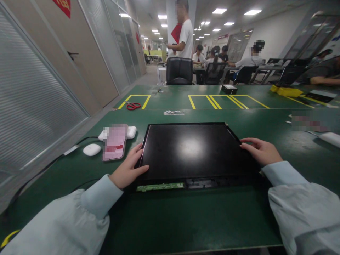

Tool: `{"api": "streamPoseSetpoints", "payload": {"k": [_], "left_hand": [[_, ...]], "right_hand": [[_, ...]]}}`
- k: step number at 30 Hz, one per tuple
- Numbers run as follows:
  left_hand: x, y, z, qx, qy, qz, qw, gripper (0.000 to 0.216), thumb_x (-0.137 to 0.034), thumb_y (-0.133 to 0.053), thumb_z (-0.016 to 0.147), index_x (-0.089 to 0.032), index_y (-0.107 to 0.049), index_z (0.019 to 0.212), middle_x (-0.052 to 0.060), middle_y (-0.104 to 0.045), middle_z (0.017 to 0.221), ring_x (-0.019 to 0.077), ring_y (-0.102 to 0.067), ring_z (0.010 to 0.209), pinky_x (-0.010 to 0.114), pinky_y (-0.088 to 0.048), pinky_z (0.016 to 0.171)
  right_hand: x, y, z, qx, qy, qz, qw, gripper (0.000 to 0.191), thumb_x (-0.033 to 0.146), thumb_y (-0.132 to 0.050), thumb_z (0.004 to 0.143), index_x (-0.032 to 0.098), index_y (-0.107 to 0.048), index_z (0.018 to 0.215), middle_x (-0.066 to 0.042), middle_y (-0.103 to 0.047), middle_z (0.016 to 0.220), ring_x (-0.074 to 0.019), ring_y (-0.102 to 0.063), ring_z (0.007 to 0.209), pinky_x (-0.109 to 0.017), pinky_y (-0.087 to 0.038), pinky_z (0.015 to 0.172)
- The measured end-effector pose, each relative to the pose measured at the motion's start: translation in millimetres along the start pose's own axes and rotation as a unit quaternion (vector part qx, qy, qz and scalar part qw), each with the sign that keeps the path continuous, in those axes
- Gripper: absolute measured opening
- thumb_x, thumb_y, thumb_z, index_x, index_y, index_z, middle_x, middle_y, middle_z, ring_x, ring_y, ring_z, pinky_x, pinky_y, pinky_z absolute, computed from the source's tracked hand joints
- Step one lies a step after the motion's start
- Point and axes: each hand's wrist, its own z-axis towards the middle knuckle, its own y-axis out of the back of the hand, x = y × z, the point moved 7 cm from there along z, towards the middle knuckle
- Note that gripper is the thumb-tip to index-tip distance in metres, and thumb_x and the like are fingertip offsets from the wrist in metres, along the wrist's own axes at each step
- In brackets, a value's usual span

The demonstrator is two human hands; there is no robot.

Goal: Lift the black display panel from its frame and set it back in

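A black LCD screen panel (191, 152) lies face up in front of me, its glossy surface reflecting a ceiling light. A strip of green circuit board (160, 186) shows along its near edge. At the left edge, my left hand (130, 165) grips the panel, thumb on the face and fingers at the side. My right hand (261, 150) holds the opposite edge between thumb and fingers. The undersides of both grips are hidden, and I cannot tell whether the panel rests fully on the table.
On the green table (202, 216), a phone (115, 143) and a white mouse (91, 149) sit left. Red-handled scissors (133, 106) and white scraps (174, 112) lie beyond the panel. A black box (229, 89) and a yellow stand (286, 91) are farther back. Several people are behind.
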Motion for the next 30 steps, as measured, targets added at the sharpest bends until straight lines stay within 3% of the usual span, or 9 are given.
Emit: {"api": "streamPoseSetpoints", "payload": {"k": [7, 17, 30], "left_hand": [[-4.5, 1.5, 1.5, -0.001, 0.005, -0.005, 1.000, 0.081, -0.072, -0.072, 0.078, -0.024, -0.067, 0.143, 0.014, -0.040, 0.171, 0.0445, -0.028, 0.161, 0.058, -0.024, 0.131], [-33.8, 8.8, -0.7, 0.036, 0.001, 0.036, 0.999, 0.075, -0.063, -0.073, 0.081, -0.017, -0.064, 0.140, 0.023, -0.038, 0.171, 0.0448, -0.032, 0.160, 0.061, -0.026, 0.130], [-36.9, 9.5, -0.5, 0.034, 0.010, 0.038, 0.999, 0.074, -0.063, -0.075, 0.077, -0.017, -0.064, 0.134, 0.024, -0.041, 0.168, 0.0458, -0.038, 0.157, 0.062, -0.031, 0.128]], "right_hand": [[2.3, 0.6, 0.3, -0.005, 0.014, 0.005, 1.000, 0.047, 0.065, -0.066, 0.073, 0.027, -0.082, 0.095, -0.001, -0.068, 0.055, -0.0234, -0.064, 0.055, -0.037, -0.045, 0.056], [-3.9, -1.1, 0.4, 0.010, -0.024, -0.003, 1.000, 0.051, 0.066, -0.064, 0.071, 0.027, -0.081, 0.099, -0.002, -0.066, 0.058, -0.0257, -0.063, 0.060, -0.040, -0.045, 0.062], [-3.9, -1.1, 0.7, 0.010, -0.031, 0.000, 0.999, 0.051, 0.066, -0.066, 0.071, 0.026, -0.082, 0.100, -0.002, -0.068, 0.060, -0.0241, -0.061, 0.057, -0.039, -0.045, 0.060]]}}
